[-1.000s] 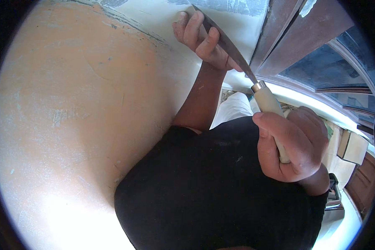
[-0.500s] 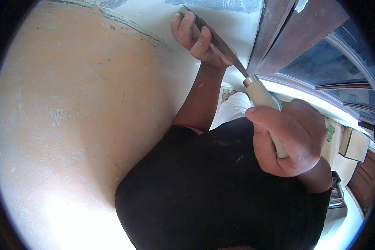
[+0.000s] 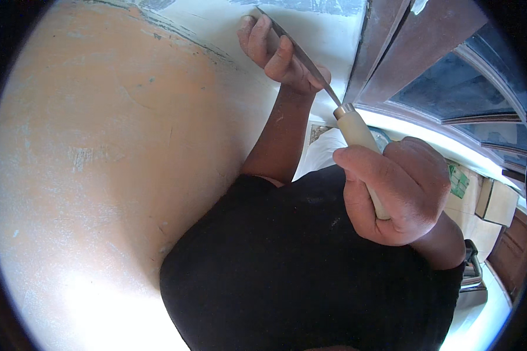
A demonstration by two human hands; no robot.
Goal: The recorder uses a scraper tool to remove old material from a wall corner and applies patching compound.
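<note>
My right hand (image 3: 401, 190) is wrapped round the pale handle of a trowel-like tool (image 3: 355, 130), its thumb lying along the handle. A metal collar joins the handle to a long, narrow dark blade (image 3: 310, 65) that tapers to a point and slants up to the left, seen nearly edge-on. Behind the blade, my left hand (image 3: 280, 55) is turned palm up, fingers apart and loosely curved, with whitish dust on the fingertips. Whether the blade touches the left palm or fingers I cannot tell. The blade's tip overlaps a white surface with grey smears.
A patchy orange-tan wall (image 3: 99, 117) fills the left side. At the upper right are a dark brown wooden frame (image 3: 413, 58) and glass panes (image 3: 445, 88). Farther off at the right stand a box (image 3: 496, 202) and a green item (image 3: 458, 181) on the floor.
My right hand and the handle have shifted slightly left. The blade has rolled and shows a thinner edge. My left hand has barely moved.
</note>
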